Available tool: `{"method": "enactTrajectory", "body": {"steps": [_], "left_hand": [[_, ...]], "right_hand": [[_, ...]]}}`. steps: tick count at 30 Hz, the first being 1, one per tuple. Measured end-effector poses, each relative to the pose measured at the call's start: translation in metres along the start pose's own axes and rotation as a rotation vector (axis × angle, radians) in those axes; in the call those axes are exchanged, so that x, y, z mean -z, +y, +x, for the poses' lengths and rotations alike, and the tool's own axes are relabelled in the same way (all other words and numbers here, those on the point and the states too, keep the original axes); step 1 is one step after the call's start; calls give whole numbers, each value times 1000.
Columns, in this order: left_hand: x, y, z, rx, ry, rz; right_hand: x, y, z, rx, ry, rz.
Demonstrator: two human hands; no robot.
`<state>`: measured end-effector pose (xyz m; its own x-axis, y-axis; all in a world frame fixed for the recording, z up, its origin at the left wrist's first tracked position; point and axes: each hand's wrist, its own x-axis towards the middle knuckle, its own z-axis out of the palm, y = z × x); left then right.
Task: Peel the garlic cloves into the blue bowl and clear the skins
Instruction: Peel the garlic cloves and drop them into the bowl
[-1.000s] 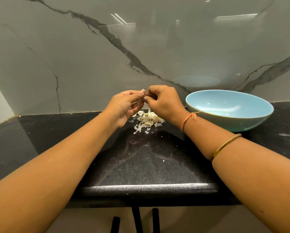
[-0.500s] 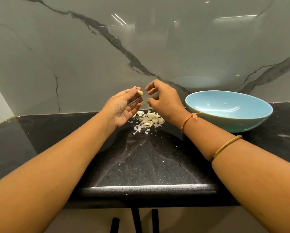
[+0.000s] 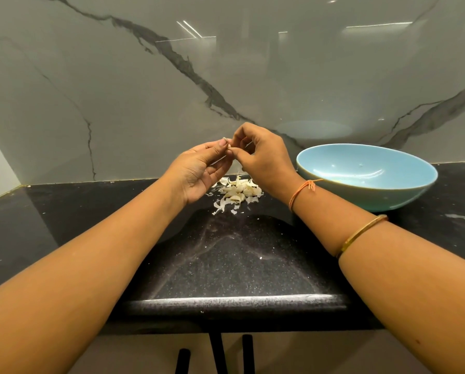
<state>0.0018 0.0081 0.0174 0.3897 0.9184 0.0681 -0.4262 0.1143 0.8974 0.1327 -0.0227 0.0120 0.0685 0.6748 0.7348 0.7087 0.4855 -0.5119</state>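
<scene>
Garlic clove (image 3: 228, 143) is pinched between the tips of both hands, raised above the desk and just over the pile of skins. The left hand (image 3: 199, 171) grasps it between thumb and forefinger, palm turned up, the other fingers loosely curled beneath. The right hand (image 3: 263, 160) meets it from the other side, thumb and forefinger nipping the same clove, the remaining fingers arched above. Only a small pale bit of the clove shows between the fingertips, and how much skin is on it cannot be told.

The skins (image 3: 236, 194) lie in a loose pale pile on the black desk (image 3: 239, 263), below the hands and near the back wall, with a few small scraps scattered on the near side. Whether whole cloves lie among them cannot be told.

The blue bowl (image 3: 374, 197) stands on the desk to the right of the pile, apart from it, just behind the right wrist. A tiny yellowish bit shows low inside it near the front rim, too small to make out.

An orange thread (image 3: 300, 191) is tied round the right wrist, and a gold bangle (image 3: 360, 233) sits further up that forearm. A glossy grey marble wall (image 3: 145, 103) with dark veins rises behind the desk. Dark handles (image 3: 217, 352) show below the desk's front edge.
</scene>
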Motion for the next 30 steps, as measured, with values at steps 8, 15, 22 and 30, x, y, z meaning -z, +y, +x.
{"method": "enactTrajectory", "body": {"steps": [8, 15, 22, 30], "left_hand": [[-2, 0, -1, -40, 11, 33], [-3, 0, -2, -55, 54, 10], [5, 4, 3, -20, 228, -57], [3, 2, 2, -4, 206, -44]], "right_hand": [[0, 1, -2, 62, 2, -38], [0, 0, -1, 76, -11, -59], [1, -1, -3, -62, -199, -24], [0, 5, -1, -188, -161, -74]]}}
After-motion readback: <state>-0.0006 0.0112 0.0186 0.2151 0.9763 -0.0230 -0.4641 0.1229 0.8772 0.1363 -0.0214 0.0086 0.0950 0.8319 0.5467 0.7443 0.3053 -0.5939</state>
